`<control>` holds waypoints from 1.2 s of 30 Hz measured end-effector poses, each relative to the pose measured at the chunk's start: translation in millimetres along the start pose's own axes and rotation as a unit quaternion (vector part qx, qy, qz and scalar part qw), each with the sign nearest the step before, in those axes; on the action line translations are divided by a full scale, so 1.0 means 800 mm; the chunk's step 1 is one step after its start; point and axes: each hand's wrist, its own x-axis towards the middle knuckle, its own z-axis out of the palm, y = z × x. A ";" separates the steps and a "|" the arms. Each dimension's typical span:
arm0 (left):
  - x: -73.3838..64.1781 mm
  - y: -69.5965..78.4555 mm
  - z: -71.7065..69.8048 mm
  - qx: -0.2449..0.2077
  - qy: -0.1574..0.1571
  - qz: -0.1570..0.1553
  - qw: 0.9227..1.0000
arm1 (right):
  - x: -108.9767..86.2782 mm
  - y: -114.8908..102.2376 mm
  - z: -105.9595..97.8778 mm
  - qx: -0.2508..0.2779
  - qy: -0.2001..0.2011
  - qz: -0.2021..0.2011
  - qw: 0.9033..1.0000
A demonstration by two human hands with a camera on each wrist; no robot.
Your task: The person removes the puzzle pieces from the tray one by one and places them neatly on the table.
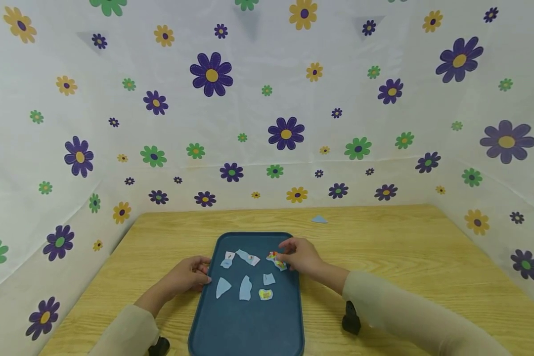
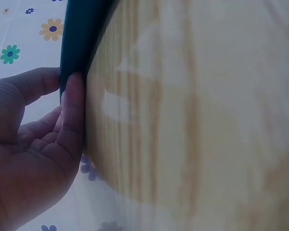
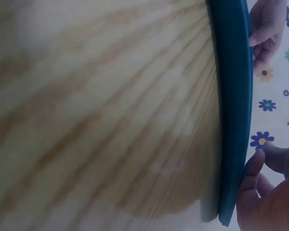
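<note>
A dark blue tray lies on the wooden table with several torn paper pieces on it. My left hand grips the tray's left rim, thumb and curled fingers at the edge; the left wrist view shows the same hand at the rim. Over the tray's upper right, my right hand has its thumb touching a colourful paper piece, partly covered by the fingers. Further left lie a pale blue strip and a blue-and-white scrap.
Nearer me on the tray are a blue triangle, a tall blue piece, a small pale piece and a yellow piece. Another blue scrap lies on the table beyond the tray. Flowered sheeting surrounds the table.
</note>
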 end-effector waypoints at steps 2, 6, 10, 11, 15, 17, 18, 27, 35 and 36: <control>0.000 0.000 0.000 0.000 -0.002 0.003 1.000 | 0.001 0.000 0.001 -0.015 -0.002 0.000 1.000; 0.001 -0.001 -0.001 -0.002 -0.006 0.007 1.000 | 0.005 -0.003 0.002 -0.025 -0.005 0.007 1.000; 0.002 -0.002 -0.002 -0.002 -0.007 0.010 1.000 | 0.008 -0.004 0.001 -0.045 -0.011 0.013 0.999; 0.003 -0.002 -0.002 -0.002 -0.007 0.011 1.000 | 0.008 -0.004 0.001 -0.055 -0.014 0.012 0.998; 0.002 -0.002 -0.002 -0.001 -0.009 0.014 1.000 | 0.010 -0.004 0.001 -0.099 -0.023 0.007 0.995; 0.001 -0.001 -0.002 0.000 -0.009 0.013 1.000 | 0.010 -0.004 0.002 -0.118 -0.026 0.004 0.993; 0.001 -0.001 -0.002 0.000 -0.009 0.013 1.000 | 0.011 -0.004 0.002 -0.126 -0.027 0.002 0.992; -0.001 0.000 -0.002 0.002 -0.009 0.014 1.000 | 0.015 -0.002 0.005 -0.158 -0.034 -0.014 0.987; 0.002 -0.003 -0.002 -0.001 -0.007 0.013 1.000 | 0.016 0.000 0.005 -0.156 -0.034 -0.008 0.987; 0.002 -0.003 -0.002 -0.002 -0.007 0.013 1.000 | 0.015 0.000 0.005 -0.160 -0.034 -0.013 0.986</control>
